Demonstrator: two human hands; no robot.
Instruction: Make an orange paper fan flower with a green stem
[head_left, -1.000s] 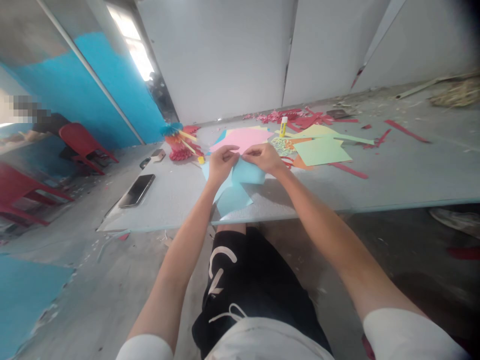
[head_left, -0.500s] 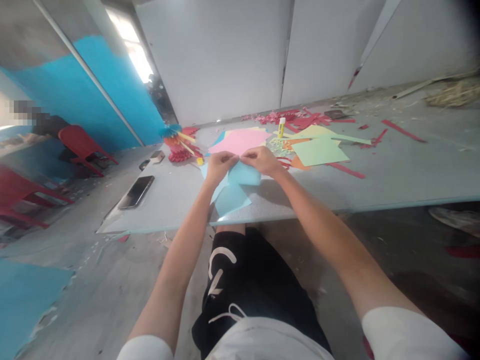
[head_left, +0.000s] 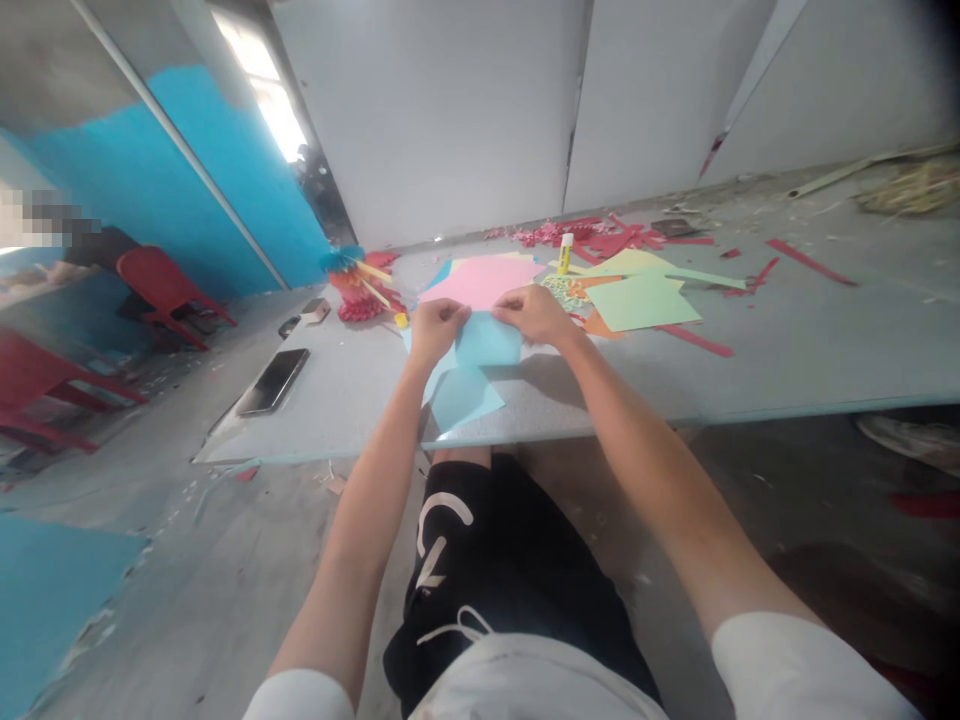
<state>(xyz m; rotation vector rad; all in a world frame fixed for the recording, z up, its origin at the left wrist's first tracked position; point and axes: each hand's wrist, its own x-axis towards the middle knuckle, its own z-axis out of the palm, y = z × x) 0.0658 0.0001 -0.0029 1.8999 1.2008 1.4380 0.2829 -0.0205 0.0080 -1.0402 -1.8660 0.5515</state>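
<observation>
One blue sheet (head_left: 489, 343), pinched at the top

Near the middle of the frame, the left hand (head_left: 439, 328) has its thumb and fingers closed on the sheet's top left. The right hand (head_left: 538, 316) pinches its top right. More blue paper (head_left: 465, 398) lies just below, on the table (head_left: 356, 395). Pink paper (head_left: 486, 277) is just above the hands, and green paper (head_left: 646, 303) lies to their right. A glue stick (head_left: 564, 256) stands above the middle, and a phone (head_left: 275, 381) lies at left
</observation>
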